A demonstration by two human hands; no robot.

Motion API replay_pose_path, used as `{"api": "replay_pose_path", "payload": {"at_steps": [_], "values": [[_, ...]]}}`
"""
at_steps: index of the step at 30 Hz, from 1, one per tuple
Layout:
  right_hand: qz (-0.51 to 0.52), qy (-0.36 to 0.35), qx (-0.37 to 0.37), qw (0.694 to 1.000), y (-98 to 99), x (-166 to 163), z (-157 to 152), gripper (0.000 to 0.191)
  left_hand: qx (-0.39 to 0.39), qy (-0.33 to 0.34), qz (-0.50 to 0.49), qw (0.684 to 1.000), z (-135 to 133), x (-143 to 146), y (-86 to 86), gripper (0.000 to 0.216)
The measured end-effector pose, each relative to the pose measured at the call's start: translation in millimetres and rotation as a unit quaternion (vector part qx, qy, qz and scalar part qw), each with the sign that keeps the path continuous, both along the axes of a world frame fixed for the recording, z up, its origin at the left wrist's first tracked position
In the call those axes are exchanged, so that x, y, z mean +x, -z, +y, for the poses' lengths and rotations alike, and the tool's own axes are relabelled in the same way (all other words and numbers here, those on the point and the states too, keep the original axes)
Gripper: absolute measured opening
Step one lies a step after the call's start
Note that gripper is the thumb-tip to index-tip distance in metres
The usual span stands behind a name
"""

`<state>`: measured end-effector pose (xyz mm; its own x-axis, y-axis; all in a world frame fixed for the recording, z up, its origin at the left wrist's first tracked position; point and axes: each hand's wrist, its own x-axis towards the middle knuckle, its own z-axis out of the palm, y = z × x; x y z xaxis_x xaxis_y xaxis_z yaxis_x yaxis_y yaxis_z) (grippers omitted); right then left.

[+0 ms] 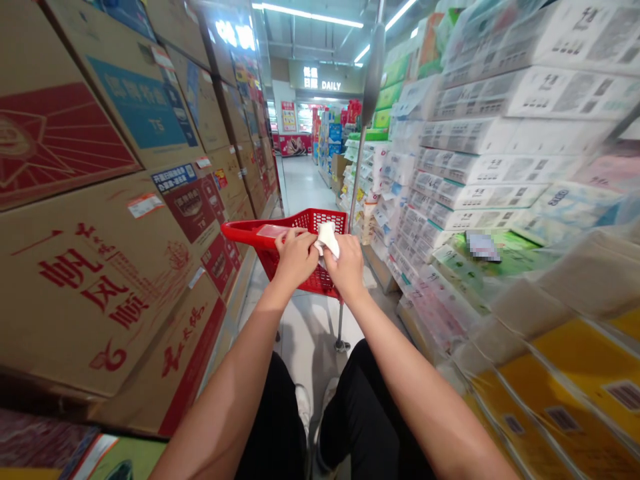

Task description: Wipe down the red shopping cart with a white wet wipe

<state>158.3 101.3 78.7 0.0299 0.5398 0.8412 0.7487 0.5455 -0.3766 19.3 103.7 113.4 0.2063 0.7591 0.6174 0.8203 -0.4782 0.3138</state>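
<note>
In front of my body, a crumpled white piece of tissue or cloth [328,239] is pinched between my two hands. My right hand [349,263] is closed on it, the thumb pressed against its lower side. My left hand [296,257] has its fingers curled, the tips meeting the tissue's left edge. Both hands are above the red plastic basket of a shopping cart [245,232]; its near part is hidden by my hands and forearms. A tall metal pole [361,157] with a thick grey upper part rises at the basket's right corner.
Stacked cardboard cartons [90,293] line the left side closely. On the right stand piles of wrapped white tissue packs [480,157] and yellow packs [565,373]. A dark phone-like object with a blurred face [483,247] lies on a green pack. A tiled aisle [307,180] runs ahead.
</note>
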Motion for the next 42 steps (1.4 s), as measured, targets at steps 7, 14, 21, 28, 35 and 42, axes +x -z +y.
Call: {"api": "replay_pose_path", "payload": {"at_steps": [7, 14, 21, 28, 35, 42], "values": [[0.194, -0.125, -0.011, 0.973, -2.3, 0, -2, 0.026, -0.03, 0.006, -0.04, 0.999, 8, -30, -5.3, 0.026], [0.459, -0.097, 0.038, 0.882, -11.6, 51, 37, 0.051, -0.023, -0.006, -0.059, 0.998, 12, -45, -2.3, 0.022], [0.362, -0.244, -0.063, 0.898, -50.5, 27, 63, 0.058, -0.014, -0.017, -0.066, 0.998, 17, -47, -0.7, 0.023], [0.31, -0.274, -0.042, 0.909, -49.1, 0, 62, 0.044, 0.005, -0.041, -0.083, 0.996, 29, -45, 2.1, 0.027], [0.291, -0.27, -0.057, 0.916, -29.0, 0, 46, 0.028, -0.05, 0.027, -0.067, 0.996, 33, -57, -4.2, 0.03], [0.299, -0.252, -0.046, 0.919, -44.0, -11, 45, 0.032, -0.058, 0.04, -0.057, 0.996, 32, -63, -8.4, 0.033]]}}
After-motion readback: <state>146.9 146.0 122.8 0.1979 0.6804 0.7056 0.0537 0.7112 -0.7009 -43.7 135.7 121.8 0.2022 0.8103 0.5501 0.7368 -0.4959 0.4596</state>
